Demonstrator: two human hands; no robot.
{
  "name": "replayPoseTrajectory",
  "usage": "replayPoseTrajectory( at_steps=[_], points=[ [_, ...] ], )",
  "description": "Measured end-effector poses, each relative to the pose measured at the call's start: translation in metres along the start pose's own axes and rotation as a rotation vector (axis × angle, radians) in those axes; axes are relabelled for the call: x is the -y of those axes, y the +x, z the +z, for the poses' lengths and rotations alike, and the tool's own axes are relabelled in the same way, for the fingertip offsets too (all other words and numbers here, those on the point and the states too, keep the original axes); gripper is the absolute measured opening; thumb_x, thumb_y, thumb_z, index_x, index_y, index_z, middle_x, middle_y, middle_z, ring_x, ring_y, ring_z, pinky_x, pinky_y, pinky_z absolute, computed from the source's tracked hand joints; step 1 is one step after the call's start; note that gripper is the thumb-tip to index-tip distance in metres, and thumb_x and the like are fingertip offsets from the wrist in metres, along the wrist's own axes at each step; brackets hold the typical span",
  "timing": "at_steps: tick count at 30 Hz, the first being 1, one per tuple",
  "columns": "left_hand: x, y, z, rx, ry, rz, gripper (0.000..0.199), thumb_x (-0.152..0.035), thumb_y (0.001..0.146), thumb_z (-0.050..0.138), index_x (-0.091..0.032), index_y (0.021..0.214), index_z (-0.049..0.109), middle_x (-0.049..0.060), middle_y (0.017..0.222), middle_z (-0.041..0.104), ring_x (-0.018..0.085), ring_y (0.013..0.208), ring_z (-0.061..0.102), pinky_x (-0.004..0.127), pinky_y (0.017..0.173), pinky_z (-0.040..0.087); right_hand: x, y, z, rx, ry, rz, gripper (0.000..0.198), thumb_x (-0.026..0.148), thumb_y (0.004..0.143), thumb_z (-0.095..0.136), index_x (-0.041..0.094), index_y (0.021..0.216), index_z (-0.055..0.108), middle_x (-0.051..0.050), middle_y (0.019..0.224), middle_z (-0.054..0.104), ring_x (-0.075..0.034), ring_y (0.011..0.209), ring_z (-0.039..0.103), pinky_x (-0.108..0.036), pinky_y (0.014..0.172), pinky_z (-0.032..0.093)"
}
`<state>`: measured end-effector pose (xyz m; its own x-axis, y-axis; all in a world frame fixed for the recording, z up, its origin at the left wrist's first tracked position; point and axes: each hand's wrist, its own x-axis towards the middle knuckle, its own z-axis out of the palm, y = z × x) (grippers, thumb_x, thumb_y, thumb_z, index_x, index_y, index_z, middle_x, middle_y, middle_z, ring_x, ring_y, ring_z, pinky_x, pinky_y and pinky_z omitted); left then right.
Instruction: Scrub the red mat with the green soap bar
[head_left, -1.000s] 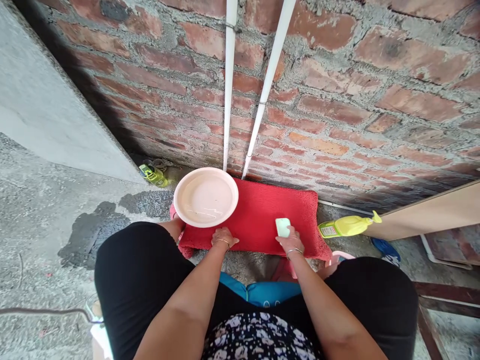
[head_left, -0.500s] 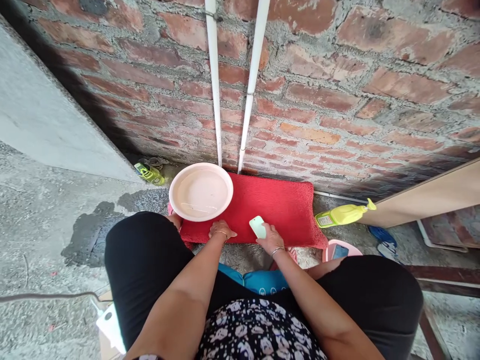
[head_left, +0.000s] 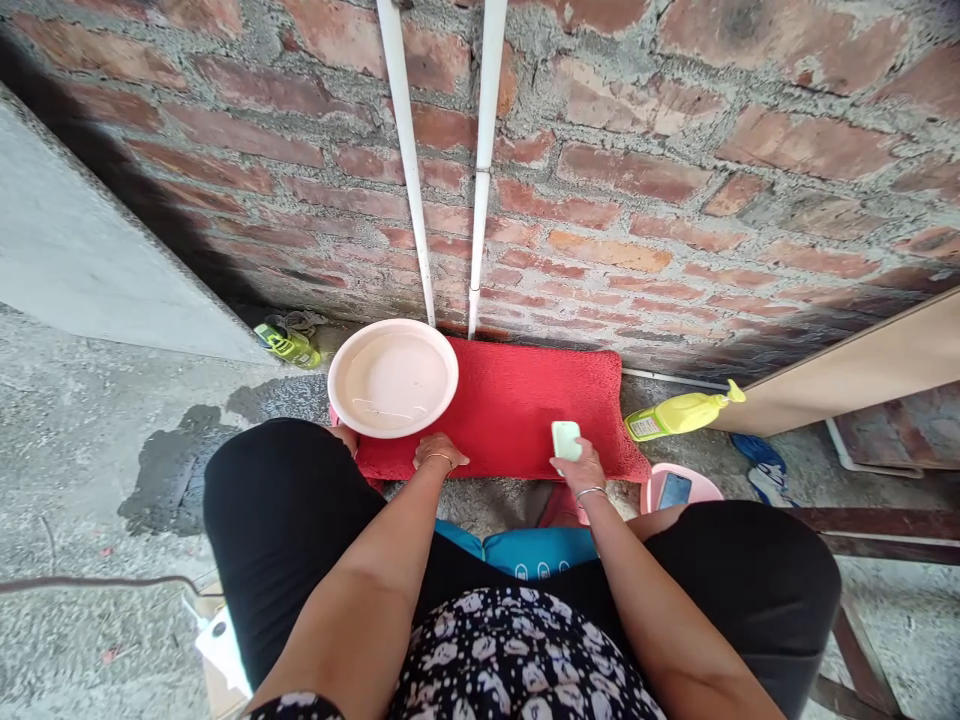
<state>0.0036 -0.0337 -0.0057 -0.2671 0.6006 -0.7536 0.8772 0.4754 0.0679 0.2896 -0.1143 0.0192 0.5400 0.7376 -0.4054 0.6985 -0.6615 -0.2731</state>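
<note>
A red textured cloth (head_left: 525,390) covers a low, bench-like surface between my knees. On its front edge rests my left hand (head_left: 438,455), thumb out to the side and the other fingers curled down onto the fabric. My right hand (head_left: 582,468) is closed around a pale green block with rounded corners (head_left: 565,439). The block lies against the cloth's right part; its underside is hidden, so its kind is unclear. At the cloth's left end stands a pale pink basin (head_left: 394,428) with clear liquid in it.
A yellow-green bottle (head_left: 679,414) is right of the cloth, above a pink container (head_left: 701,482) holding a phone (head_left: 675,490). Another green bottle (head_left: 289,346) is at left. White pipes (head_left: 484,150) run up the brick wall (head_left: 622,200). The floor has a wet patch (head_left: 169,470).
My right hand has moved right across the cloth with the pale green block. My left hand stays at the front edge of the cloth. The whole view has shifted slightly.
</note>
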Motion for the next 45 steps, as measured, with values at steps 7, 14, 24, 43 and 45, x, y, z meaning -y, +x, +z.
replayPoseTrajectory(
  at_steps=[7, 14, 24, 43, 45],
  points=[
    [-0.006, -0.017, -0.006, -0.031, 0.154, 0.141, 0.077, -0.05, 0.055, 0.076, -0.018, 0.122, 0.054, 0.018, 0.127, 0.054, 0.034, 0.114, 0.053, 0.041, 0.082, 0.049, 0.024, -0.001, 0.008, 0.185, -0.216, -0.157, 0.067, 0.041, 0.066, 0.068, 0.032, 0.127, 0.042, -0.004, 0.115, 0.047, -0.022, 0.101, 0.056, -0.032, 0.082, 0.042],
    [-0.044, -0.034, -0.008, -0.327, 0.207, 0.561, 0.048, -0.044, 0.082, 0.054, -0.023, 0.126, 0.049, 0.013, 0.132, 0.046, 0.029, 0.125, 0.039, 0.045, 0.101, 0.034, -0.008, 0.015, -0.008, 0.11, -0.089, 0.076, 0.07, 0.043, 0.066, 0.065, 0.028, 0.128, 0.036, -0.008, 0.118, 0.048, -0.023, 0.098, 0.058, -0.033, 0.08, 0.043],
    [-0.066, 0.003, -0.012, -0.329, 0.148, 0.604, 0.064, -0.053, 0.086, 0.04, -0.034, 0.145, 0.025, 0.001, 0.154, 0.017, 0.027, 0.142, -0.001, 0.046, 0.112, 0.013, 0.0, 0.018, -0.007, 0.125, -0.182, 0.095, 0.065, 0.055, 0.071, 0.056, 0.029, 0.128, 0.034, -0.01, 0.118, 0.051, -0.029, 0.101, 0.057, -0.041, 0.082, 0.042],
    [-0.067, 0.017, 0.0, -0.38, 0.119, 0.602, 0.064, -0.052, 0.087, 0.041, -0.032, 0.145, 0.026, 0.003, 0.154, 0.018, 0.027, 0.142, 0.002, 0.047, 0.112, 0.014, 0.001, 0.032, 0.001, 0.159, -0.047, 0.133, 0.068, 0.051, 0.063, 0.063, 0.027, 0.12, 0.035, -0.013, 0.115, 0.053, -0.029, 0.097, 0.058, -0.038, 0.079, 0.044],
    [-0.068, 0.018, 0.001, -0.381, 0.107, 0.603, 0.064, -0.052, 0.086, 0.041, -0.032, 0.145, 0.026, 0.002, 0.154, 0.017, 0.026, 0.142, 0.002, 0.047, 0.112, 0.014, 0.001, 0.031, 0.001, 0.151, -0.048, 0.132, 0.068, 0.051, 0.062, 0.063, 0.026, 0.12, 0.036, -0.013, 0.117, 0.053, -0.028, 0.097, 0.058, -0.037, 0.08, 0.044]
  ],
)
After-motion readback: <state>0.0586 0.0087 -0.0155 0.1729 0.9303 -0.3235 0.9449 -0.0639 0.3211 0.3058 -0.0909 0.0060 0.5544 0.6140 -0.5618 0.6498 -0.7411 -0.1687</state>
